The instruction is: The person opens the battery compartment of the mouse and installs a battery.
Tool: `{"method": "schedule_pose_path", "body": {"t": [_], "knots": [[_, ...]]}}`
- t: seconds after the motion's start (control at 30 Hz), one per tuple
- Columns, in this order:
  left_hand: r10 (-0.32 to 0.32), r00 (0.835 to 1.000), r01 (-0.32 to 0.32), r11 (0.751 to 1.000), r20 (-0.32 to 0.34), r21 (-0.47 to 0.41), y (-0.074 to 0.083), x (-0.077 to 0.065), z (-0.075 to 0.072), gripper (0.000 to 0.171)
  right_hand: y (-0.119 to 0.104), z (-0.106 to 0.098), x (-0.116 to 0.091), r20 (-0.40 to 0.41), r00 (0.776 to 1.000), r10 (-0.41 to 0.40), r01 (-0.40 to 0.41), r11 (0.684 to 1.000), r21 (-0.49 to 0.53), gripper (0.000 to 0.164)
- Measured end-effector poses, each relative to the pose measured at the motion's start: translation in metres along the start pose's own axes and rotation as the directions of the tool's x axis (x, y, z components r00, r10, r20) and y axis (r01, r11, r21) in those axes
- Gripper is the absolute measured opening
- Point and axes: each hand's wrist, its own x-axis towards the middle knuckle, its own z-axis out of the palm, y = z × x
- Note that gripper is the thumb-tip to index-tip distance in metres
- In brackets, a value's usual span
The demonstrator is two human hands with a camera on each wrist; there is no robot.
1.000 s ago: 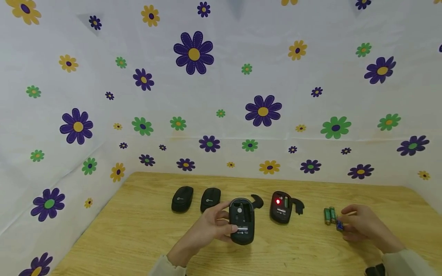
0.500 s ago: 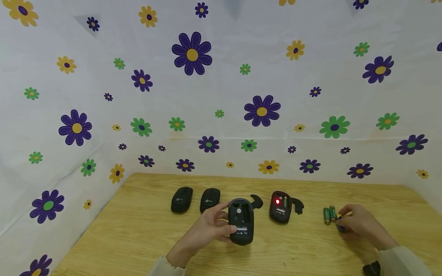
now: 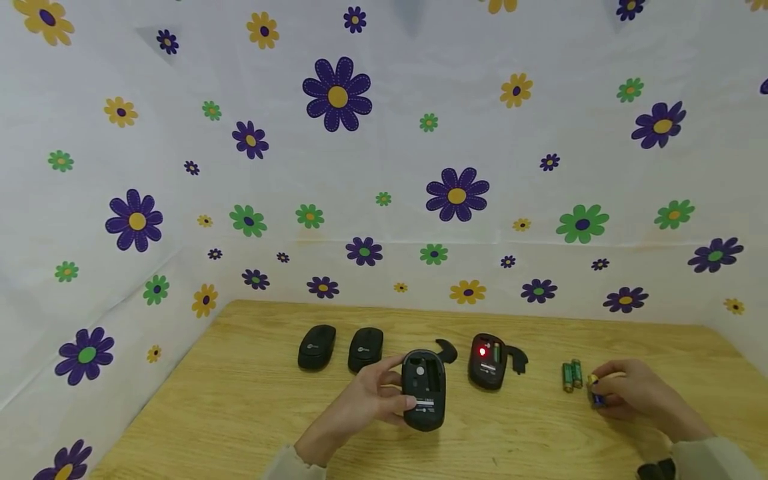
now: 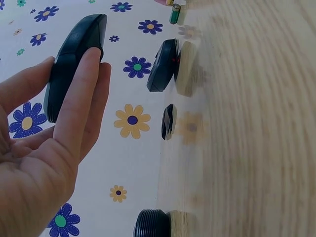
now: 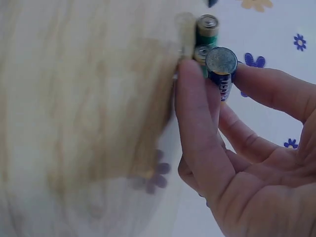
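A wooden tabletop (image 3: 240, 413) is lying under the left hand (image 3: 366, 400) and right hand (image 3: 639, 397). The left fingers (image 4: 79, 98) are gripping a black mouse (image 3: 423, 392) above it, belly showing. A red-lit mouse (image 3: 487, 371) is lying belly up; two plain mice (image 3: 317, 347) are sitting nearby. Two green batteries (image 3: 567, 377) are resting near a blue battery (image 5: 222, 66) that the right fingers (image 5: 269, 88) are pinching.

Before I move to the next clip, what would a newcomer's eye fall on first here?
Probably the red light glowing on the upturned mouse right of centre on the table, then the large purple flowers on the white backdrop behind. Next might come the held mouse in the left grip, its battery slot uncovered, and the blue battery in the right grip, beside two green batteries.
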Motion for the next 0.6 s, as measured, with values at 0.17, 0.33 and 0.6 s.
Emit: {"method": "schedule_pose_path", "body": {"t": [0.17,0.33,0.6], "knots": [[0.006,1.000,-0.006,1.000,0.014,0.008,-0.001,0.002,0.005,0.075,-0.004,-0.003,-0.005,0.015,0.999,-0.030,0.029,0.998,0.059,0.033],[0.016,1.000,-0.016,1.000,0.020,0.017,-0.001,0.004,0.008,0.076,-0.012,0.001,-0.010,0.036,0.996,-0.084,0.080,0.993,0.085,0.037],[0.021,1.000,-0.021,1.000,0.022,0.009,0.004,0.006,0.010,0.072,-0.023,0.011,-0.022,0.032,0.983,-0.180,0.178,0.982,0.068,0.042]]}}
